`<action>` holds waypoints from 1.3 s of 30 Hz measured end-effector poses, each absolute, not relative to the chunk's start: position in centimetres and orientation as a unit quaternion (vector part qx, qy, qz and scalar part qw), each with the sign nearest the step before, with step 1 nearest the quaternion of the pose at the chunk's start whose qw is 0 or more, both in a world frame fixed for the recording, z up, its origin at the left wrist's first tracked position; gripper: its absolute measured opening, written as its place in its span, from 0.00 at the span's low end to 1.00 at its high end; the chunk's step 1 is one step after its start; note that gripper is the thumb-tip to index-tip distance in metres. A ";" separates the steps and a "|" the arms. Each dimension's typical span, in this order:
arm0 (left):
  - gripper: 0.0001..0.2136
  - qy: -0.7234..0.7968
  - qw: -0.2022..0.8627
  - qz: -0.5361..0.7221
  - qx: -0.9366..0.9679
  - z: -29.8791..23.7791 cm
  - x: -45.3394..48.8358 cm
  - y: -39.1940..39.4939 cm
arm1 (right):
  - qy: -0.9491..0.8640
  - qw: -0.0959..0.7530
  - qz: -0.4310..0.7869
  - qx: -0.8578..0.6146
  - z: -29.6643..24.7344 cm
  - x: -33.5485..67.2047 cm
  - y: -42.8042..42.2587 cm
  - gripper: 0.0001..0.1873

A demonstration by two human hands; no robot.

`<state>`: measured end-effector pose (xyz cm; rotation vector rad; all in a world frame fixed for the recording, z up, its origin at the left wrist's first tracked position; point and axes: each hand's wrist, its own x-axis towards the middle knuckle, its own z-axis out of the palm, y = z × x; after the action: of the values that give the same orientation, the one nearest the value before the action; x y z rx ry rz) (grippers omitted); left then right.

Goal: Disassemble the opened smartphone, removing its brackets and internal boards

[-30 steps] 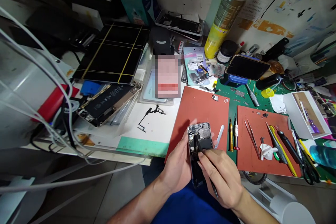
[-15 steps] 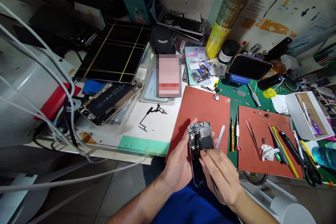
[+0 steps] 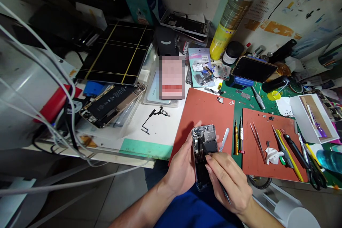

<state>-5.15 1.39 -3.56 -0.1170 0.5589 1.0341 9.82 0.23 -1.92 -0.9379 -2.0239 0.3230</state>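
Note:
An opened smartphone [image 3: 211, 136] lies tilted in my left hand [image 3: 179, 166], with its circuit boards and dark inner parts exposed. My left fingers wrap around its left side and behind it. In my right hand [image 3: 229, 180] is a pair of slim black tweezers [image 3: 226, 192], pinched between thumb and fingers. Their tips reach into the upper left part of the phone's inside; whether they grip a small part there I cannot tell. My right hand hides some of the phone's lower right side.
Under and beyond the phone lies a red-brown mat [image 3: 197, 110]. To its right are a flat metal blade [image 3: 224, 139], screwdrivers [image 3: 236, 137] and a second mat [image 3: 248, 164] with tweezers [image 3: 258, 142]. A flex cable [image 3: 152, 115] rests on the left. White cables [image 3: 72, 114] hang at far left.
My right hand has shifted slightly right and down, and the tweezers' rear end has swung to the right. The phone and my left hand have hardly moved.

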 end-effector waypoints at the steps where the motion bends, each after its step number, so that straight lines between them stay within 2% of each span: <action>1: 0.29 0.263 0.831 0.487 -0.056 -3.6 -5.2 1.4 | -0.813 0.428 0.128 -0.373 -2.0 9.9 0.2 0.23; 17: 0.30 0.259 0.834 0.485 -0.045 -3.6 -5.2 1.4 | -0.839 0.394 0.155 -0.342 -1.3 10.7 1.1 0.22; 29: 0.30 0.262 0.828 0.492 -0.060 -3.4 -4.9 1.4 | -0.837 0.401 0.098 -0.360 -2.4 10.1 0.5 0.26; 36: 0.27 0.271 0.828 0.488 -0.057 -3.4 -5.1 1.5 | -0.828 0.418 0.136 -0.348 -2.0 10.2 0.7 0.22; 39: 0.26 0.280 0.822 0.493 -0.053 -3.3 -5.1 1.6 | -0.826 0.411 0.161 -0.350 -1.6 10.3 0.9 0.24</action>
<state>-5.08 1.56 -3.33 -0.1137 0.5956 1.0485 10.34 0.91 -1.56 -0.8807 -2.0798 0.4045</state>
